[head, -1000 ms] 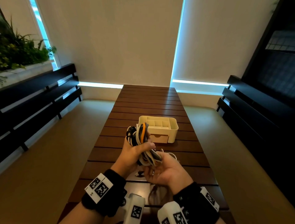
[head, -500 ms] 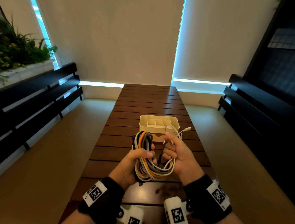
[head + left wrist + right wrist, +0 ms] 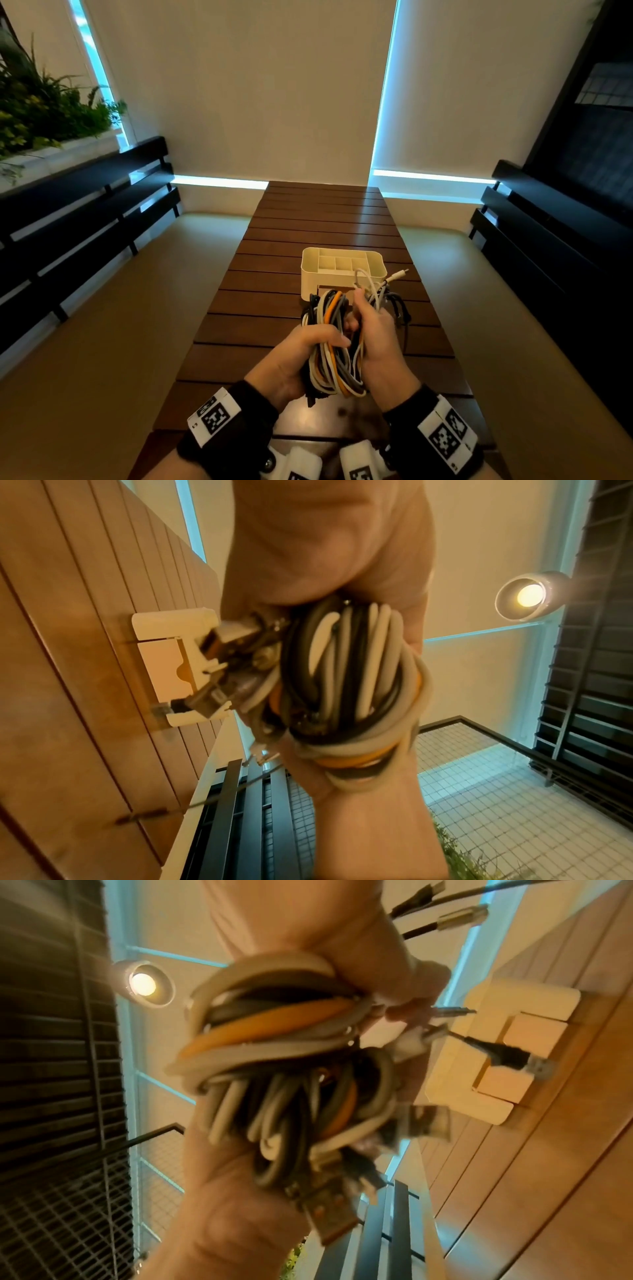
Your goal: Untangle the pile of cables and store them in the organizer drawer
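A tangled bundle of white, grey, black and orange cables (image 3: 334, 346) (image 3: 346, 674) (image 3: 284, 1053) is held up over the wooden table (image 3: 274, 308). My left hand (image 3: 308, 353) grips its left side, thumb curled across the loops. My right hand (image 3: 375, 329) grips the right side, fingers closed round several strands. A white plug end (image 3: 399, 274) sticks out to the right. Behind the bundle stands the cream organizer (image 3: 342, 267) (image 3: 164, 658) (image 3: 493, 1053) with open top compartments. Its small front drawer (image 3: 161, 669) (image 3: 534, 1037) is partly hidden by the cables.
The slatted table runs away from me between two beige bench seats (image 3: 102, 325) with dark slatted backrests (image 3: 68, 222). A planter with green plants (image 3: 41, 113) stands at the far left. A lamp (image 3: 527, 596) shines overhead.
Both hands raised the bundle from low near my body to in front of the organizer. The right hand closed tighter on the strands and moved against the left.
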`<state>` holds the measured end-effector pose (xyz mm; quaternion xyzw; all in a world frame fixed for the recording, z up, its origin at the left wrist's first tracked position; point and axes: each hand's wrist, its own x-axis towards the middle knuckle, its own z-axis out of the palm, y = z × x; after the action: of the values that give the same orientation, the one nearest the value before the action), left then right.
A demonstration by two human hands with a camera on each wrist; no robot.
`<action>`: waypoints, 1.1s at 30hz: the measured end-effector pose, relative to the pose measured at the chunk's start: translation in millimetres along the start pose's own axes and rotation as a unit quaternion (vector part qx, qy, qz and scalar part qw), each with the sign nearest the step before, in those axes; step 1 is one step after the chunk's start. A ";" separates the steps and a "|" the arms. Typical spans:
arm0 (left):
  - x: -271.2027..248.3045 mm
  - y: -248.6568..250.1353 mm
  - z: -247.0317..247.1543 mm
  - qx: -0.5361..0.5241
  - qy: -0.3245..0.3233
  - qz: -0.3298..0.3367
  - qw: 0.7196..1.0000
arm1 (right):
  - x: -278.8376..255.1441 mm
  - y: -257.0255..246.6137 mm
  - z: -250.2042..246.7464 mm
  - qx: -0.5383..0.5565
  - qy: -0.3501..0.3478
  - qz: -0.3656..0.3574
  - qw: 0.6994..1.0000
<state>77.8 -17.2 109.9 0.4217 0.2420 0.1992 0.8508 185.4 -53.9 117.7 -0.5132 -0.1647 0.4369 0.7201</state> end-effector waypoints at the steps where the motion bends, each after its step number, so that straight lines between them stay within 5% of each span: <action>1: -0.7 0.6 0.7 0.010 0.000 -0.005 1.000 | -0.4 0.6 0.5 -0.011 -0.004 -0.019 1.000; 8: -1.8 1.2 8.5 0.089 0.031 0.016 0.995 | 1.1 5.1 -0.1 -0.008 -0.067 -0.035 0.997; 19: 7.5 -25.7 10.5 0.194 0.148 0.065 0.967 | -1.5 -6.4 -3.4 -0.158 -0.095 0.111 0.977; 26: 2.1 -35.9 11.7 0.146 0.090 0.082 0.982 | 6.8 -13.6 -7.3 -0.009 -0.078 0.181 0.980; 33: 1.8 -38.4 7.5 0.092 0.080 0.053 0.991 | 10.1 -4.3 -4.6 0.103 -0.023 0.134 0.985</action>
<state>88.8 -42.6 82.1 0.4929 0.3035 0.2540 0.7748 196.3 -48.9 117.4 -0.4437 -0.0654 0.5558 0.6999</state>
